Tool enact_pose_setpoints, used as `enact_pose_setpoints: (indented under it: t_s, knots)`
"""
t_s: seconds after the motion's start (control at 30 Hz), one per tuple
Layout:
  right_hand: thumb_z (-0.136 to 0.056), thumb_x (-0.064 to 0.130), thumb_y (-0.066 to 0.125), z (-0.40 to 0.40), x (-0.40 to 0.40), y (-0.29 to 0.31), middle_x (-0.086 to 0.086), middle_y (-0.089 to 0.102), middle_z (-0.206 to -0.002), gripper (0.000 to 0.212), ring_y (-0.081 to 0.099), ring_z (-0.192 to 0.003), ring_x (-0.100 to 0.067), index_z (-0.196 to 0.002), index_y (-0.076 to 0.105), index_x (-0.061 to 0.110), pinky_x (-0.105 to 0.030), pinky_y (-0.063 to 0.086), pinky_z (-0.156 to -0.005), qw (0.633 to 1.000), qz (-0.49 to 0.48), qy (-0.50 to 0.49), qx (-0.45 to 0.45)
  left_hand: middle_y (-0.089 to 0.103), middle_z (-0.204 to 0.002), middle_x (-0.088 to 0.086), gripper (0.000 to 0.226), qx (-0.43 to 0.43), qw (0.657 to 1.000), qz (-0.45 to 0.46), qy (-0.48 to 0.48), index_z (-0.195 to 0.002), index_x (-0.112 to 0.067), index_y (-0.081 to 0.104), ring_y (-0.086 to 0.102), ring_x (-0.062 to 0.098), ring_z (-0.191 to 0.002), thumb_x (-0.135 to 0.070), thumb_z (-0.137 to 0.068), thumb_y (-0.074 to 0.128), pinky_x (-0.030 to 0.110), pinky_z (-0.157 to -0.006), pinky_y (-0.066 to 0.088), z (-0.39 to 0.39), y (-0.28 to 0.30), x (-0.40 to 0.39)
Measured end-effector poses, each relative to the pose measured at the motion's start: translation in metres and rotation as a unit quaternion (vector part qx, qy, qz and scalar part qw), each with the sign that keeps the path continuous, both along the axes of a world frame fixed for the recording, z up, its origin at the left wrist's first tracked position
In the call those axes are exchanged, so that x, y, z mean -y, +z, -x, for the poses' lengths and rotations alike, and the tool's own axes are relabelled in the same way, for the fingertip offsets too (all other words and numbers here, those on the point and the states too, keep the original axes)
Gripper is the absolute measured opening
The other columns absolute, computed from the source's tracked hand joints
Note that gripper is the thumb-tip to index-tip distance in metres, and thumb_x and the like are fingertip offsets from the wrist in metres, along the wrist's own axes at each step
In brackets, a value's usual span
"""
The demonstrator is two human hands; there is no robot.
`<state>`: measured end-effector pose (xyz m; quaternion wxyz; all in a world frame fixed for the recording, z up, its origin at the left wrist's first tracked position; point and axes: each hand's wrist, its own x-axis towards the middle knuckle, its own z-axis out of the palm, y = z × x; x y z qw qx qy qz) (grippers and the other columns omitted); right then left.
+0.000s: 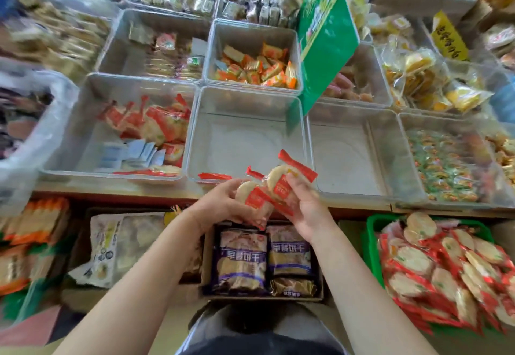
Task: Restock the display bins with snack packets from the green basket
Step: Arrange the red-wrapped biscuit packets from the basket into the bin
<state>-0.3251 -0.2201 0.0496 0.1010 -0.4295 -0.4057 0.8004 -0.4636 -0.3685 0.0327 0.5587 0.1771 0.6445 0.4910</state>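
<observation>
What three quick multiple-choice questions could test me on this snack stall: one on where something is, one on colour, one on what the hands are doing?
1. Where is the green basket?
A. lower right, below the bins
B. top left
C. inside a bin

2. What colour are the packet ends in that basket?
A. blue
B. red
C. black

3. What are the hands doing?
A. hanging idle
B. both gripping rice cracker packets
C. lifting a bin

Answers: 1 A, it sits under the counter edge at right. 2 B, red wrappers fill it. 3 B, left hand and right hand grip packets before the empty clear bin.
</observation>
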Motion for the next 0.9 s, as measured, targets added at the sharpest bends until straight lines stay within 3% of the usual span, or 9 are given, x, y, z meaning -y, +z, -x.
enact_pose_setpoints:
  t_s: [0.13,0.23,0.33,0.43,0.53,0.63,0.73,0.83,0.9]
  knots:
    - [-0.086,0.042,0.072,0.019,-0.001,-0.002,-0.004,0.076,-0.100,0.033,0.071,-0.100,-0.021,-0.108,0.070,0.017,-0.038,0.053,-0.094,0.994,-0.083,0.015,0.069,0.077,-0.096,0.001,0.015,-0.049,0.999,0.018,-0.008,-0.103,-0.020,0.072,0.073,0.016,-0.090,-0.027,-0.090,0.070,0.030,-0.084,0.057,0.011,0.010,-0.002]
    - [-0.090,0.051,0.065,0.033,-0.019,0.002,0.005,0.072,-0.075,0.035,0.067,-0.069,-0.009,-0.089,0.070,0.017,-0.022,0.050,-0.063,0.981,-0.154,-0.031,0.116,0.076,-0.082,-0.001,0.017,-0.117,0.985,0.037,0.121,-0.086,-0.014,0.076,0.070,0.014,-0.078,-0.030,-0.088,0.069,0.027,-0.074,0.055,0.026,0.013,-0.004]
    - [-0.093,0.041,0.065,0.047,-0.042,0.000,0.007,0.070,-0.071,0.027,0.066,-0.060,-0.005,-0.092,0.069,0.015,-0.020,0.048,-0.054,0.960,-0.249,-0.027,0.127,0.065,-0.070,0.000,0.016,-0.223,0.946,0.019,0.236,-0.078,-0.015,0.072,0.062,0.017,-0.067,-0.030,-0.081,0.077,0.033,-0.062,0.050,0.053,0.004,-0.006]
    - [-0.090,0.035,0.068,0.061,-0.057,-0.012,0.006,0.067,-0.084,0.017,0.065,-0.076,-0.016,-0.101,0.066,0.023,-0.035,0.053,-0.067,0.893,-0.399,0.107,0.177,0.072,-0.082,-0.001,0.019,-0.296,0.923,0.012,0.247,-0.098,-0.020,0.072,0.070,0.020,-0.075,-0.023,-0.081,0.077,0.041,-0.071,0.060,0.073,-0.007,-0.011]
    - [-0.091,0.022,0.066,0.075,-0.058,-0.032,0.003,0.068,-0.097,0.016,0.064,-0.095,-0.021,-0.106,0.068,0.026,-0.030,0.048,-0.075,0.823,-0.436,0.282,0.230,0.073,-0.094,-0.002,0.028,-0.429,0.880,0.055,0.194,-0.109,-0.019,0.071,0.067,0.018,-0.086,-0.026,-0.083,0.076,0.033,-0.080,0.054,0.080,-0.023,-0.021]
    - [-0.092,0.013,0.058,0.091,-0.050,-0.047,-0.004,0.069,-0.117,0.030,0.061,-0.111,-0.024,-0.118,0.070,0.021,-0.029,0.047,-0.089,0.756,-0.437,0.408,0.267,0.075,-0.097,0.001,0.025,-0.502,0.847,0.083,0.152,-0.108,-0.019,0.070,0.068,0.024,-0.092,-0.027,-0.085,0.073,0.031,-0.075,0.050,0.084,-0.041,-0.031]
    - [-0.094,0.021,0.051,0.105,-0.048,-0.056,-0.003,0.067,-0.125,0.032,0.058,-0.116,-0.023,-0.120,0.070,0.018,-0.028,0.045,-0.096,0.709,-0.393,0.510,0.287,0.075,-0.099,0.005,0.026,-0.505,0.850,0.096,0.117,-0.109,-0.016,0.071,0.068,0.028,-0.094,-0.026,-0.085,0.073,0.033,-0.076,0.050,0.084,-0.051,-0.037]
    - [-0.093,0.026,0.045,0.118,-0.050,-0.061,-0.007,0.066,-0.128,0.036,0.057,-0.116,-0.026,-0.114,0.072,0.014,-0.034,0.047,-0.099,0.677,-0.385,0.555,0.293,0.073,-0.105,0.006,0.028,-0.459,0.877,0.116,0.081,-0.115,-0.016,0.068,0.066,0.026,-0.099,-0.021,-0.087,0.069,0.031,-0.079,0.050,0.084,-0.057,-0.041]
    - [-0.097,0.023,0.044,0.123,-0.052,-0.059,-0.007,0.061,-0.136,0.036,0.053,-0.124,-0.026,-0.121,0.070,0.013,-0.033,0.043,-0.103,0.647,-0.398,0.584,0.286,0.071,-0.108,0.005,0.030,-0.426,0.893,0.133,0.065,-0.118,-0.017,0.066,0.065,0.024,-0.099,-0.018,-0.088,0.065,0.026,-0.077,0.046,0.086,-0.061,-0.044]
